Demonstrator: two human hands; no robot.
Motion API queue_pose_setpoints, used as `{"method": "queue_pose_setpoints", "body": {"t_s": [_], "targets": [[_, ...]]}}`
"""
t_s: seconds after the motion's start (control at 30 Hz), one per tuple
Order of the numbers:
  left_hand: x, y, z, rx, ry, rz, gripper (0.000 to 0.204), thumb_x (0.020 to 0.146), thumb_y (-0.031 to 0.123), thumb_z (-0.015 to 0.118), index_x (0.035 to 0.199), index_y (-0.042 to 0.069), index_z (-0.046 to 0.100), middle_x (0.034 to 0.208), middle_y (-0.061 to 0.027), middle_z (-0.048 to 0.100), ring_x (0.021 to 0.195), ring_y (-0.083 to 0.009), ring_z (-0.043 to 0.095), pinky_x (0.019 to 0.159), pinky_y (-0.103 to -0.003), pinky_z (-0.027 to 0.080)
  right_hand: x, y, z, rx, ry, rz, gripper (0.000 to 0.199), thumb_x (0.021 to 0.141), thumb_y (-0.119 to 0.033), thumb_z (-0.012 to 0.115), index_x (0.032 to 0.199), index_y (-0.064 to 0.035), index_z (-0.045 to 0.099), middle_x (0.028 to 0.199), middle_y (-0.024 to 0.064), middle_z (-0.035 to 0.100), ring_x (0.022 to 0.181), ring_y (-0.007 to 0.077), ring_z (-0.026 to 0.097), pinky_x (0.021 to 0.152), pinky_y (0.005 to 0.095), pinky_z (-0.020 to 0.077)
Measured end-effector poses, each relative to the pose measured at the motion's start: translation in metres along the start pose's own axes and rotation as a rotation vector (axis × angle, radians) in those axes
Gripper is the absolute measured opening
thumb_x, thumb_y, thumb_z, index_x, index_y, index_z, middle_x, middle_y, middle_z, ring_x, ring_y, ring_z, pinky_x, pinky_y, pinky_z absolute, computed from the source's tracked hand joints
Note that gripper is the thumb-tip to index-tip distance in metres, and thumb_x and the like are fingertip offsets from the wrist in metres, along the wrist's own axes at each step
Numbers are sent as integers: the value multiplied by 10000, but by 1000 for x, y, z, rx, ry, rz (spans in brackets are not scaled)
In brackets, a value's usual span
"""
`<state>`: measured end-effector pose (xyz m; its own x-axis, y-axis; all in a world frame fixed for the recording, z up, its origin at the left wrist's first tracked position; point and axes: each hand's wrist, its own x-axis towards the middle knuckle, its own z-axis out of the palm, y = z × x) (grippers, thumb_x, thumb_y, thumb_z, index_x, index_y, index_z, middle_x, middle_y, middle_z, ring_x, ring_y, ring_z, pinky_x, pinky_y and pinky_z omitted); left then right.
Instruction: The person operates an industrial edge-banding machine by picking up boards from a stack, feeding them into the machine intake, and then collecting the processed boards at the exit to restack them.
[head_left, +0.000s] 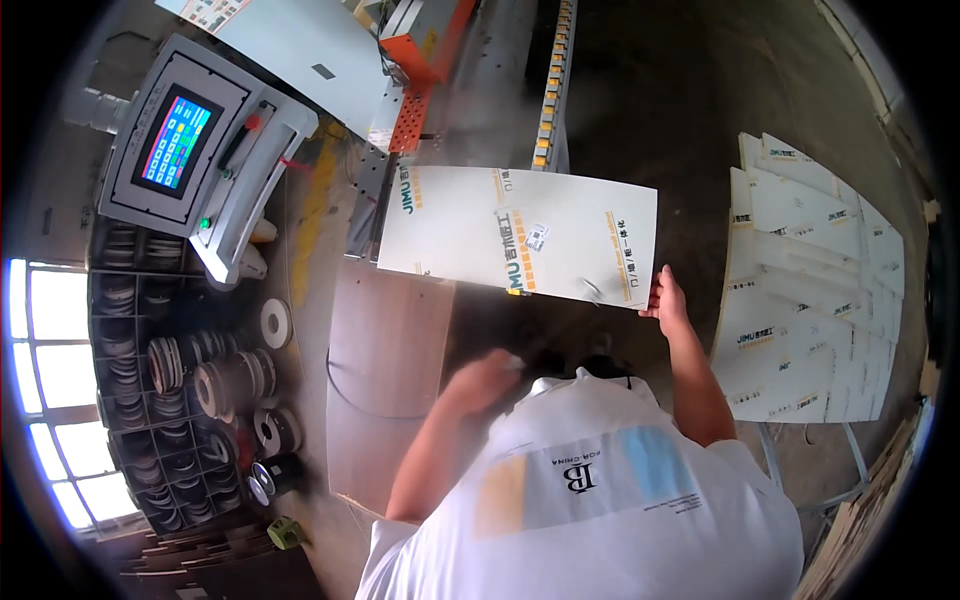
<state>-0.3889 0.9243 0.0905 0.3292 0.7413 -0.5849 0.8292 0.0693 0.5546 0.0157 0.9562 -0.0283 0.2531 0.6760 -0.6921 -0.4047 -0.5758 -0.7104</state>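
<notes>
A white rectangular panel [455, 235], printed with green and orange lettering, lies level in front of me. Its left end rests at the machine. My right hand [672, 308] grips the near right corner, with fingers at the edge. A small label [536, 238] sits near the panel's middle, and a shiny curved mark or piece [592, 290] shows toward its near right part. My left hand [485, 380] is slightly blurred, curled in front of my body and apart from the panel. Something small and whitish shows at its fingertips; its kind is unclear.
A control console [178, 140] with a lit screen stands at the left. A roller rail [548, 110] runs away beyond the panel. White panels [810, 300] are stacked on a stand at right. Edging rolls [235, 385] fill racks and floor at left. A brown board surface [385, 370] lies near my left arm.
</notes>
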Motion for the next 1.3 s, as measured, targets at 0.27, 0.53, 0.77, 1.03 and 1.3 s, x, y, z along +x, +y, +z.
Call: {"method": "queue_pose_setpoints", "body": {"t_s": [0.27, 0.53, 0.77, 1.03, 1.3], "targets": [[-57, -153, 10, -428, 504, -664, 385, 965, 388, 602, 1181, 72, 569, 921, -199, 707, 857, -391, 690, 718, -492, 527, 15, 7, -16, -259, -71, -138, 477, 1018, -527, 512, 1078, -68, 630, 835, 37, 667, 634, 113, 625, 480, 267, 515], [-103, -60, 26, -77, 77, -335, 437, 962, 344, 636, 1287, 65, 545, 940, -192, 709, 910, -325, 687, 826, -443, 521, 10, 1, -17, -281, -78, -134, 471, 1026, -508, 511, 1101, -56, 618, 793, 32, 649, 585, 112, 615, 438, 263, 505], [-112, -177, 48, -335, 598, -548, 346, 973, 344, 595, 1124, 40, 526, 830, -266, 679, 791, -490, 652, 679, -548, 491, 6, 3, -23, -447, -31, -168, 497, 1042, -509, 466, 1186, -54, 602, 841, 45, 674, 637, 117, 658, 431, 267, 519], [-117, -28, 64, 24, -9, -252, 413, 974, 385, 591, 1278, 107, 557, 1002, -247, 706, 938, -439, 675, 832, -501, 513, 28, 14, -27, -524, -25, -240, 526, 1021, -520, 499, 1162, -34, 644, 824, 64, 678, 616, 153, 662, 450, 300, 541], [-96, -217, 34, -774, 864, -612, 235, 1006, 278, 592, 1002, 72, 477, 731, -119, 596, 591, -256, 594, 498, -403, 459, 6, -8, -6, -517, 29, -180, 544, 1028, -503, 482, 1166, -1, 639, 875, 95, 690, 648, 185, 670, 472, 315, 516]]}}
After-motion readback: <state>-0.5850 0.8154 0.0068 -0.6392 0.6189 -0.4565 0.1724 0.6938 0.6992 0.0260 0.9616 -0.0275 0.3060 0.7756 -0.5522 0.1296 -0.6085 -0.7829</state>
